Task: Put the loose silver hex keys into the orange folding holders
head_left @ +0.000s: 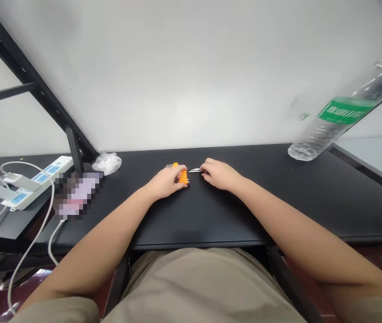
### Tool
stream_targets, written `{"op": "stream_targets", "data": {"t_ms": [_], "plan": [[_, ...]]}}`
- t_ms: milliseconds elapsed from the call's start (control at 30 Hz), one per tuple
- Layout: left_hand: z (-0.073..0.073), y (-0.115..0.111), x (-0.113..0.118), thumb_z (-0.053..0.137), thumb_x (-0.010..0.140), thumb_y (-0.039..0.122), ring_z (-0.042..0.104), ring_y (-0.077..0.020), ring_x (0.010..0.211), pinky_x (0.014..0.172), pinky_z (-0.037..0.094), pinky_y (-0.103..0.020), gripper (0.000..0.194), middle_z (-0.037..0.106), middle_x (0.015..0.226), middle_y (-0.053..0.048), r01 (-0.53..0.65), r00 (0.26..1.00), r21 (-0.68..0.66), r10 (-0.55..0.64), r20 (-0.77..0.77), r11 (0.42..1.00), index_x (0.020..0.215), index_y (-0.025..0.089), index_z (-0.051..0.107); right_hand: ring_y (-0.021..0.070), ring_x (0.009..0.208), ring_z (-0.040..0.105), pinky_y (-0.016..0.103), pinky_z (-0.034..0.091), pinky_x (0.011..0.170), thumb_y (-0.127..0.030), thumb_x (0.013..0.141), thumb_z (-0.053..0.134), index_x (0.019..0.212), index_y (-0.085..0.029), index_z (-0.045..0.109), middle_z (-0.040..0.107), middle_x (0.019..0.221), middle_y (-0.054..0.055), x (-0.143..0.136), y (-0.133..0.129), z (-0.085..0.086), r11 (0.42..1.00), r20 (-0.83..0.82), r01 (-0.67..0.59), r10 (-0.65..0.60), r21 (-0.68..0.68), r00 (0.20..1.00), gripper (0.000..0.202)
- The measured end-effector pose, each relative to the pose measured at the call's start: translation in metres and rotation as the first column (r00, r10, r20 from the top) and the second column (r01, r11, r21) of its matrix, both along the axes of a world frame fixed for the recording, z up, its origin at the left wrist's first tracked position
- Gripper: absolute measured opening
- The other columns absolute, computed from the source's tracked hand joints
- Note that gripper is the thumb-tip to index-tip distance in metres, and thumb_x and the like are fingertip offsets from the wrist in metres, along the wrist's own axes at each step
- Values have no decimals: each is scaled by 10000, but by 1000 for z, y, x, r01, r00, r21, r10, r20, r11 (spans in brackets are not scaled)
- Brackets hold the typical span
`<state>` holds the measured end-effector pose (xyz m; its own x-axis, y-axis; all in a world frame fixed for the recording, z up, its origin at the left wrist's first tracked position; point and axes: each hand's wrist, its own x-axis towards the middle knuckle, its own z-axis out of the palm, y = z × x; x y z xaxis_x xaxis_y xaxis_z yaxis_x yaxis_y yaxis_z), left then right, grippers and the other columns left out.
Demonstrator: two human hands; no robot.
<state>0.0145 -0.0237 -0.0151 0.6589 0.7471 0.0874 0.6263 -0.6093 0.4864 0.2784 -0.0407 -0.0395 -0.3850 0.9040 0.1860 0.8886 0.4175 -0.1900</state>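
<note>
Near the middle of the black table (197, 211), my left hand (164, 183) is closed around an orange hex key holder (183, 176). Thin metal rods stick out of the holder on its far left side, and some short ends show at its near right. Just to the right, my right hand (220, 174) pinches a few slim silver hex keys (195, 170), which point left toward the holder. A small gap lies between the keys and the holder. My palm and fingers hide the keys' right ends.
A clear bottle with a green label (344, 110) stands at the back right. At the left are a crumpled plastic bag (107, 163), a blurred-out phone-like object (78, 195) with a white cable, and a white power strip (37, 184). A black metal frame (42, 89) rises there.
</note>
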Motion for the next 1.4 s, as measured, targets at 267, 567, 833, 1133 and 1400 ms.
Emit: {"op": "stream_targets", "data": {"t_ms": [267, 567, 833, 1133, 1400], "plan": [[-4, 2, 1, 697, 866, 367, 615, -225, 862, 762, 465, -327, 429, 672, 840, -4, 24, 999, 31, -25, 44, 999, 1273, 268, 603, 166, 677, 571, 286, 384, 602, -113, 747, 687, 737, -215, 599, 642, 816, 29, -4, -5, 1, 990, -118, -56, 41, -129, 992, 135], [0, -2, 2, 697, 857, 362, 609, -173, 756, 729, 473, -283, 416, 663, 823, 26, 4, 994, 7, -5, 110, 1000, 1250, 263, 605, 149, 635, 593, 282, 441, 626, -251, 868, 625, 870, -219, 639, 668, 747, -14, 5, -7, 20, 984, -502, -116, 32, -136, 864, 35], [4, -6, 4, 691, 853, 390, 558, -132, 688, 718, 471, -259, 428, 622, 788, 46, -18, 982, -3, 19, 190, 1000, 1245, 252, 592, 159, 708, 572, 298, 440, 671, -255, 898, 635, 841, -207, 673, 668, 861, 30, 0, -11, 22, 987, -483, -138, 162, 85, 860, 83], [4, -8, 7, 712, 825, 420, 579, -146, 724, 727, 485, -273, 372, 644, 841, 21, 24, 977, -9, -22, 210, 1000, 1138, 236, 631, 182, 821, 593, 328, 495, 742, -150, 913, 564, 977, -224, 697, 636, 1060, 78, -26, -28, 23, 938, -451, -325, 342, 118, 825, 166], [2, -6, 5, 729, 813, 410, 608, -153, 753, 761, 500, -284, 435, 666, 875, 18, 3, 979, -23, 2, 202, 1000, 1199, 240, 623, 179, 812, 607, 333, 499, 777, -208, 904, 624, 1034, -213, 724, 628, 1053, 72, -2, -2, 2, 991, -369, -107, 128, 79, 920, 164]]}}
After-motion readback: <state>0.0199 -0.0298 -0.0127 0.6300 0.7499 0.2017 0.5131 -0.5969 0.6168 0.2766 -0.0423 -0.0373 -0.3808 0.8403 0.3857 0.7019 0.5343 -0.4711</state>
